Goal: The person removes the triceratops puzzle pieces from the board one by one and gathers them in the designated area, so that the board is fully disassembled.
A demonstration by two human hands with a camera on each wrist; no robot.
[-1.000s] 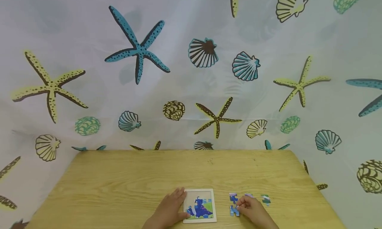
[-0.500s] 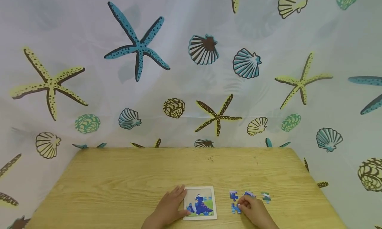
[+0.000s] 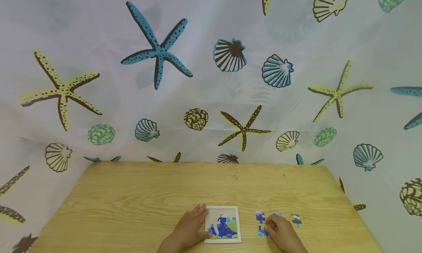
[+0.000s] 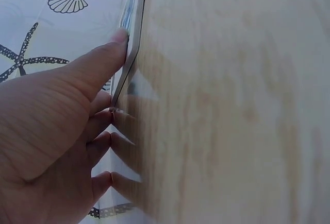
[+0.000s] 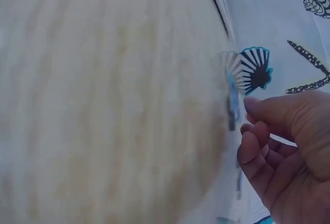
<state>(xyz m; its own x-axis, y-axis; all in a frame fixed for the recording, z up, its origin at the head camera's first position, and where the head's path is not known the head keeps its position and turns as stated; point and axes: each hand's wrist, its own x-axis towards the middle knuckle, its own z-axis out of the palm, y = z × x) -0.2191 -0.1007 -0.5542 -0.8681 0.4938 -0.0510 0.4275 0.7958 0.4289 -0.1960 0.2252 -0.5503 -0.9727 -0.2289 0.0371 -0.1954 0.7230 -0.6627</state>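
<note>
A white-framed puzzle tray (image 3: 239, 223) lies on the table, partly filled with a blue dinosaur picture (image 3: 226, 229). My left hand (image 3: 189, 227) steadies its left side: the thumb rests over the lower left corner and the extended fingers lie along the edge. In the left wrist view, that thumb (image 4: 105, 59) presses on the frame. To the right of the tray, my right hand (image 3: 281, 231) pinches the right edge of a blue puzzle piece (image 3: 262, 231) at the tabletop, thumb and fingers curled. The right wrist view shows the piece (image 5: 233, 105) edge-on at the thumb tip.
Behind the right hand lie a purple-blue piece (image 3: 260, 217), another piece (image 3: 277, 214) partly hidden by the fingers, and a green-and-white piece (image 3: 296, 219). A wooden table (image 3: 148, 194) extends back to a cloth (image 3: 197, 84) printed with shells and starfish.
The blue piece under my right fingers has shifted slightly right relative to the piece behind it. The left hand and tray keep their places; the head view shifts a little.
</note>
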